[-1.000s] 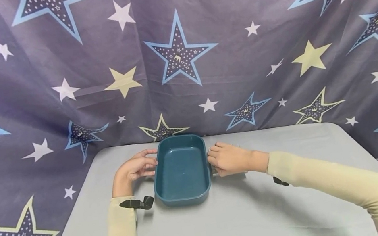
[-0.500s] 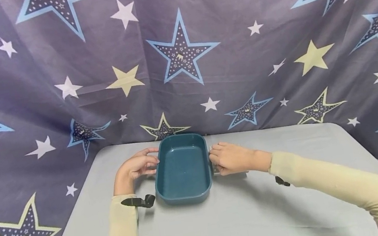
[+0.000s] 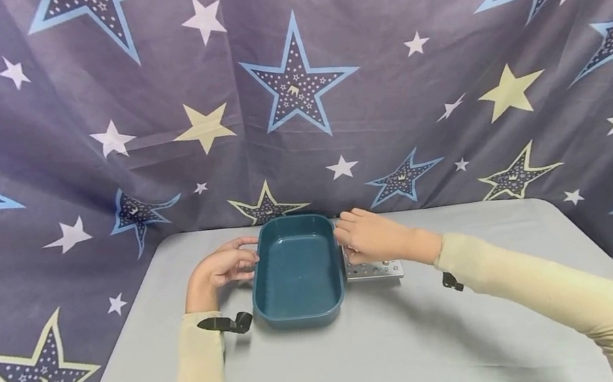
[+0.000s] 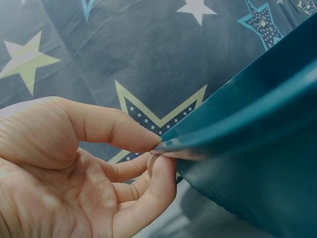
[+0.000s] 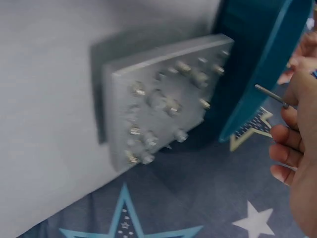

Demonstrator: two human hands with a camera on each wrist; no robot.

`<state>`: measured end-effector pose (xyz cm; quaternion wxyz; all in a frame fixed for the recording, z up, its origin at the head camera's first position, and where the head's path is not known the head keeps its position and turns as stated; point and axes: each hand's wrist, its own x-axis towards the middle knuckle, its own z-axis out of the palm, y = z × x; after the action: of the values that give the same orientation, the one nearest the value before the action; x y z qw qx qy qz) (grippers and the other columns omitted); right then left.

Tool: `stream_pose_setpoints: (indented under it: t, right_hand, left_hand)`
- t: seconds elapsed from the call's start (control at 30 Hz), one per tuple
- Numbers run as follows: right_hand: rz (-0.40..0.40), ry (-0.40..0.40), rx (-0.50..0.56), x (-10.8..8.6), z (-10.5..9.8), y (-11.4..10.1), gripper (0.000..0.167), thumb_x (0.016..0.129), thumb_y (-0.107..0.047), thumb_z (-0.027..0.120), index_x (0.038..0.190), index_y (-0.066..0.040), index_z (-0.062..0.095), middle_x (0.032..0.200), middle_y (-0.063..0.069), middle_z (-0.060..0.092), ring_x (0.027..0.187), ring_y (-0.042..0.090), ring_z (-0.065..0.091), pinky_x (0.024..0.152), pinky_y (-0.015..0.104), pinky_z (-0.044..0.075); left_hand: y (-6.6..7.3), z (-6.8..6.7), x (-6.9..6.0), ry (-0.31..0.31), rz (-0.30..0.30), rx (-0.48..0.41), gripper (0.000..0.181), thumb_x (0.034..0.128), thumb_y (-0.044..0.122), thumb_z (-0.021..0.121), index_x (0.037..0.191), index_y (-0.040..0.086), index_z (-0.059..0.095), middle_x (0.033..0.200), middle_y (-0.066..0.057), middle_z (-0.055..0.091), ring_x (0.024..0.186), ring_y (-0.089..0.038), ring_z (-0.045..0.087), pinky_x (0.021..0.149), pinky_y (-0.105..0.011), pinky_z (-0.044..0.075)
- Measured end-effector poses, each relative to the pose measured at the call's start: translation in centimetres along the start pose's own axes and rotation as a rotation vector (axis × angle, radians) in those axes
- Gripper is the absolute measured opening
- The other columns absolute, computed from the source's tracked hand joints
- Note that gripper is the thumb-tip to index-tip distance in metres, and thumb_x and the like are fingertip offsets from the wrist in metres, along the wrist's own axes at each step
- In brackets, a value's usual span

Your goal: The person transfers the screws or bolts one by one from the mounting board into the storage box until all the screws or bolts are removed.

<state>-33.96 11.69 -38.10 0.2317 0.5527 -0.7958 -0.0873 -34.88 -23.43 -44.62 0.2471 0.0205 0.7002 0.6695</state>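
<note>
metal pin point(image 5: 270, 95): pinched at one end and held off the metal plate, with its free end seen against the tray's wall; in the head view it is hidden by the hand.

right grip point(image 3: 371, 234): closed on the metal pin, thumb and fingertips pinching it; held above the far part of the metal plate, just beside the tray.

metal plate point(image 5: 166, 101): laid on the bench point(image 3: 310, 375) just right of the tray and partly covered by the right grip in the head view; whether the tray is touched by it cannot be told.

studs point(image 5: 138, 89): set across the face of the metal plate in silvery and brassy tones; an exact count is prevented by blur.

tray point(image 3: 296, 278): placed on the bench between the two grips, its open side up; no loose piece can be made out on its floor.

left grip point(image 3: 225, 267): rested with its fingertips against the tray's left side, which is probably being steadied; whether the rim is pinched cannot be told.

progress: judged to be partway, since one piece is held and many are seated in the metal plate; whether the plate is being filled or stripped cannot be settled.

remaining: the metal pin is not yet set down anywhere.
</note>
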Motion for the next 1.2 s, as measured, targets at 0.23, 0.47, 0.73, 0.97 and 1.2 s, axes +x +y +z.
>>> stream_pose_setpoints:
  t: [0.23,0.47,0.73,0.97,1.2]
  right_hand:
    - [0.053,0.086,0.062,1.9,-1.8,0.9,0.014,0.082,-0.01,0.067,0.084,-0.012,0.053,0.08,0.0,0.051,0.077,0.019,0.041,0.07,0.031,0.038]
    - [0.183,0.019,0.19,3.9,-3.2,1.7,0.012,0.084,-0.01,0.066,0.082,-0.014,0.055,0.08,-0.001,0.054,0.079,0.019,0.045,0.074,0.033,0.039]
    - [0.294,-0.066,0.38,5.7,-4.5,2.7,0.007,0.086,-0.012,0.066,0.087,-0.009,0.06,0.08,0.003,0.058,0.08,0.021,0.047,0.077,0.035,0.043]
    - [0.367,-0.13,0.54,6.7,-4.7,3.5,0.004,0.087,-0.01,0.061,0.09,-0.007,0.063,0.076,0.002,0.056,0.077,0.018,0.048,0.073,0.032,0.042]
    - [0.353,-0.179,0.709,7.7,-3.4,3.9,0.006,0.091,-0.006,0.059,0.093,-0.003,0.064,0.074,0.003,0.063,0.064,0.01,0.047,0.064,0.024,0.041]
  left_hand:
    - [-0.1,0.1,0.0,-0.006,-0.003,-0.005,0.071,0.092,-0.003,0.053,0.156,-0.002,0.021,0.089,0.004,0.061,0.082,-0.006,0.061,0.073,-0.024,0.057]
    - [0.1,0.2,-0.1,0.002,-0.004,-0.013,0.071,0.0909,-0.003,0.053,0.155,-0.003,0.021,0.087,0.004,0.06,0.081,-0.007,0.061,0.071,-0.024,0.057]
    - [0.1,0.2,0.0,0.003,-0.004,-0.005,0.071,0.0915,-0.003,0.053,0.156,-0.002,0.022,0.092,0.003,0.059,0.083,-0.007,0.061,0.075,-0.026,0.058]
    - [0.1,0.3,0.2,0.008,-0.002,-0.008,0.07,0.0915,-0.003,0.053,0.155,-0.002,0.023,0.089,0.004,0.06,0.08,-0.006,0.061,0.074,-0.025,0.057]
    - [-0.1,0.0,0.4,0.012,-0.003,-0.016,0.069,0.0919,-0.003,0.052,0.155,-0.002,0.023,0.087,0.005,0.06,0.079,-0.006,0.061,0.073,-0.025,0.058]
